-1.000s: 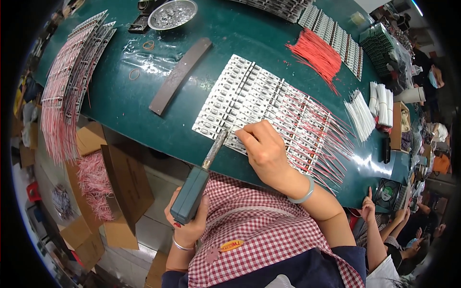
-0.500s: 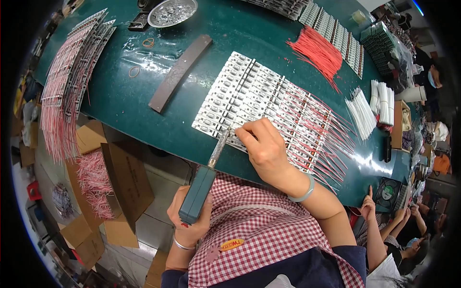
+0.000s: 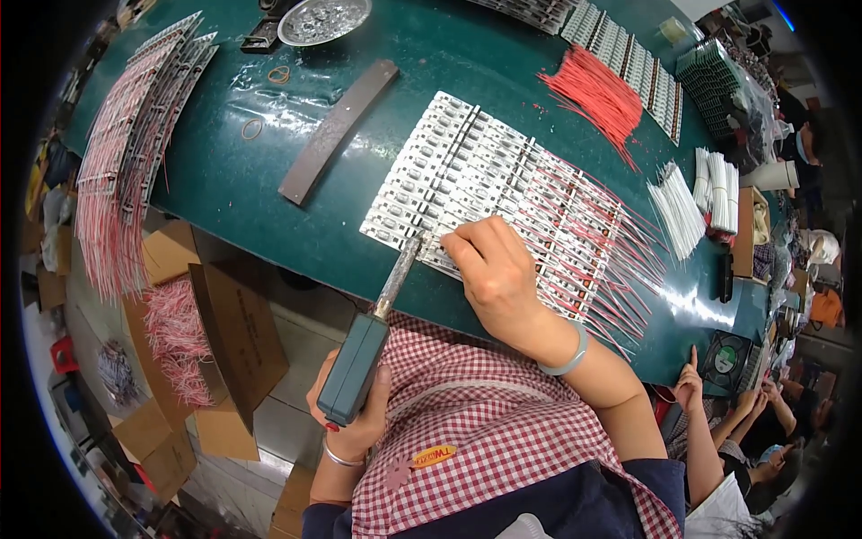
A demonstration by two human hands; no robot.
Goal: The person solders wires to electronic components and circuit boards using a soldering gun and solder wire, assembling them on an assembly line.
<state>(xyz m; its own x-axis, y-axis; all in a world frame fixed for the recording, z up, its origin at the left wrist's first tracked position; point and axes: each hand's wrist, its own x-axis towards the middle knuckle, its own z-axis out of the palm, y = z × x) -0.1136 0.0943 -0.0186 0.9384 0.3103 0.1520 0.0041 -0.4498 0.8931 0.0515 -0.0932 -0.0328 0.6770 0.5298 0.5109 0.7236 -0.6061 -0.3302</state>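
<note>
My left hand [image 3: 352, 415] is wrapped round the dark green, box-shaped handle of a soldering iron [image 3: 357, 364]. Its long metal barrel slants up to the near edge of a white circuit board panel [image 3: 431, 153], where the tip meets or nearly meets the surface. Just right of that tip, my right hand [image 3: 496, 274] rests low over the panel with thumb and forefinger pinched together. Whatever lies between those fingers is too small or hidden to make out. Rows of small parts cover the panel, and red and white wires [image 3: 597, 247] trail off its right side.
A brown bar [image 3: 339, 133] lies left of the panel, beyond it a metal dish [image 3: 323, 20]. Red wires [image 3: 594, 99] and white wires [image 3: 675, 211] lie to the right. Wired panels [image 3: 135, 135] hang over the left edge, above a cardboard box [image 3: 238, 332]. A co-worker's hand [image 3: 689, 388] is at right.
The soldering iron and my left hand have shifted slightly left, and the tip has moved a little left along the panel's near edge. My right hand stays pinched in nearly the same place.
</note>
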